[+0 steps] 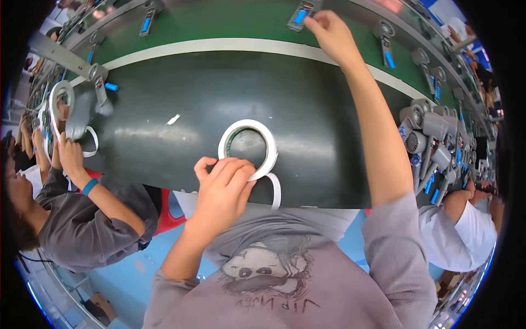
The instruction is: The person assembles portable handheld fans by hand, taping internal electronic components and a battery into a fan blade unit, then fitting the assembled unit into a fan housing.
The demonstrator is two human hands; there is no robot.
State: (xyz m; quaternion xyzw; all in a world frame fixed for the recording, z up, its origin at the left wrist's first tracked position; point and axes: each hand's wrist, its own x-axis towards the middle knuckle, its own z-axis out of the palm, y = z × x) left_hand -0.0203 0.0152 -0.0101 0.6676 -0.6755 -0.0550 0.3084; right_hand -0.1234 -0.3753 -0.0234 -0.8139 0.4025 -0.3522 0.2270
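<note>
My left hand (223, 189) grips the near edge of a roll of white tape (270, 143) on the dark bench, fingers over its rim. A loose strip of tape (276, 192) curls from the roll down over the bench's front edge. My right arm stretches far forward to the green conveyor belt. There my right hand (331, 34) has its fingers bent together at the right edge of a small grey handheld device (295, 24), beside the blue cylinder (300, 16) on it. The exact contact at the fingertips is partly hidden.
More grey devices (387, 46) with blue cylinders line the belt; one device (99, 85) rests at the bench's far left. A pile of them (433, 129) lies at right. A white scrap (173, 119) is on the bench (164, 148). To the left, a co-worker's hand (71, 156) handles another tape roll (60, 104).
</note>
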